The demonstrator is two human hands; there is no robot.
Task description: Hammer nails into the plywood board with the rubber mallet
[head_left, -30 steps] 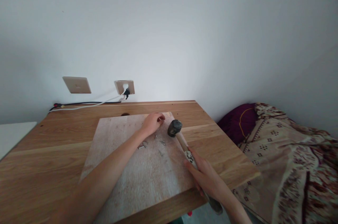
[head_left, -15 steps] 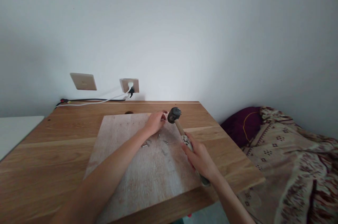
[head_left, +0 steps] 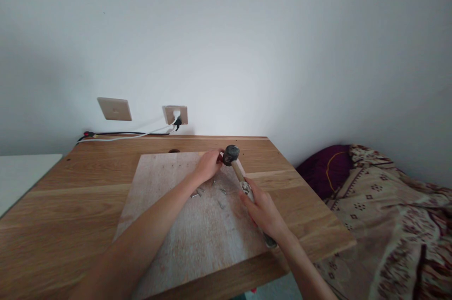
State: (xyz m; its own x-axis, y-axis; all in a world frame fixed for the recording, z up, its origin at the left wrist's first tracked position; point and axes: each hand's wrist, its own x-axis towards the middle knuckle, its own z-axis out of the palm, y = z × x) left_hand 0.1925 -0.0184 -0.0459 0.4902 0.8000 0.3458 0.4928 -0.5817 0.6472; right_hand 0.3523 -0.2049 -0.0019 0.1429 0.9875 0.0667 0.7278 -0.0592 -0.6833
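My right hand (head_left: 262, 211) is closed round the wooden handle of a hammer (head_left: 241, 180), whose dark head sits low over the far end of a pale wooden board (head_left: 187, 224). My left hand (head_left: 208, 165) rests on the board just left of the hammer head, fingers pinched together on something too small to make out. Several loose nails (head_left: 208, 191) lie on the board between my two hands.
The board lies on a wooden desk (head_left: 63, 196) against a white wall. A wall socket (head_left: 175, 114) with plugged-in cables (head_left: 123, 136) and a blank wall plate (head_left: 114, 109) sit behind it. A bed with a patterned blanket (head_left: 388, 215) stands to the right.
The hammer has swung forward and to the left, its head now close beside my left fingers. My right hand has moved forward along the board. My left hand stays in place.
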